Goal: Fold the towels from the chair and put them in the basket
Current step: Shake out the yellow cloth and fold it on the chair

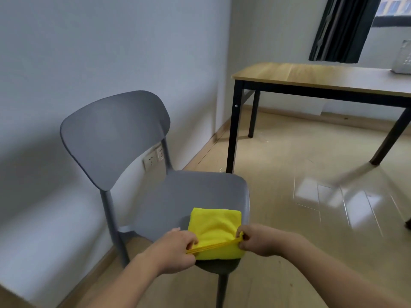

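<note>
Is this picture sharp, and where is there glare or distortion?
Head view: rather soft overall, a grey object on the table is blurred; window light glares on the glossy floor; the wide lens bends the wall edges; the yellow towel, the left hand and the right hand on the chair are evenly lit.

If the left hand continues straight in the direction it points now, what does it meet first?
Probably the yellow towel it already pinches: the left hand points right, toward the right hand beyond. Depth is uncertain.
</note>
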Action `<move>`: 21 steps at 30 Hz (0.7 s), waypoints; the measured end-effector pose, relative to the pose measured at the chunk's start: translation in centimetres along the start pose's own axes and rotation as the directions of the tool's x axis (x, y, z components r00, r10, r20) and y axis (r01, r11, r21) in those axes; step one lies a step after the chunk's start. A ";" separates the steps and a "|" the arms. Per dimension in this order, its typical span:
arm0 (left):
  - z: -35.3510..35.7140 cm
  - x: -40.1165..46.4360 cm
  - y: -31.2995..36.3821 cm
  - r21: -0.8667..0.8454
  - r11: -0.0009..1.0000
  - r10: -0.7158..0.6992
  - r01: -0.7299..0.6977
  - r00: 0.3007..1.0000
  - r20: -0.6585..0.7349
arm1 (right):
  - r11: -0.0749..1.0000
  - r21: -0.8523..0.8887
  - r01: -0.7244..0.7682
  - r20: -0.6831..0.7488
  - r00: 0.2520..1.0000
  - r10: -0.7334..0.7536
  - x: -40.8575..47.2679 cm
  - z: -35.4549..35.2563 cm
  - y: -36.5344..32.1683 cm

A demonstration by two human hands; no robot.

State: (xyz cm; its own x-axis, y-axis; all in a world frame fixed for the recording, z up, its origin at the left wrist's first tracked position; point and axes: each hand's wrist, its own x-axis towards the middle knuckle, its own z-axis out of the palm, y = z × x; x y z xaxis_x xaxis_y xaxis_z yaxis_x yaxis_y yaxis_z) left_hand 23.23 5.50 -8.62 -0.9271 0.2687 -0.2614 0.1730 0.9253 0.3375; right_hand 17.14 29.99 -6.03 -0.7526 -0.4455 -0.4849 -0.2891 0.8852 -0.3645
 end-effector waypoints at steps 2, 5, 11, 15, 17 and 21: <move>-0.4 0.8 -0.2 -0.039 0.999 -0.035 0.036 0.999 0.014 | 1.000 0.011 -0.007 0.025 1.000 0.007 0.5 -0.5 0.0; -0.8 2.1 -0.3 -0.090 0.994 -0.064 0.065 0.998 0.016 | 0.990 0.140 -0.018 -0.012 1.000 0.020 1.4 -1.2 0.4; -1.1 5.1 -1.3 -0.355 0.916 -0.238 0.185 0.965 -0.112 | 0.829 0.557 -0.045 -0.041 0.996 0.082 3.0 -1.4 1.4; -0.4 7.4 -1.5 -0.365 0.882 -0.365 0.296 0.921 -0.136 | 0.782 0.619 -0.067 -0.112 0.978 0.173 4.8 -1.3 1.2; 0.1 8.3 -1.4 -0.331 0.873 -0.423 0.358 0.894 -0.148 | 0.804 0.587 -0.094 -0.144 0.965 0.218 6.0 -1.2 1.1; 0.9 9.3 -0.6 -0.220 0.859 -0.500 0.462 0.849 -0.173 | 0.870 0.463 -0.168 -0.212 0.932 0.293 8.0 -0.5 1.1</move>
State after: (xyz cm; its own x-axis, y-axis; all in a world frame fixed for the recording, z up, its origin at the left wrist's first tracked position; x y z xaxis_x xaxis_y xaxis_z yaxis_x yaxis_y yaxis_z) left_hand 14.79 7.67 -12.11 -0.9307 -0.2808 -0.2345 -0.3524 0.8602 0.3686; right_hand 10.48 27.44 -9.91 -0.9120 -0.1274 -0.3900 0.1489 0.7829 -0.6040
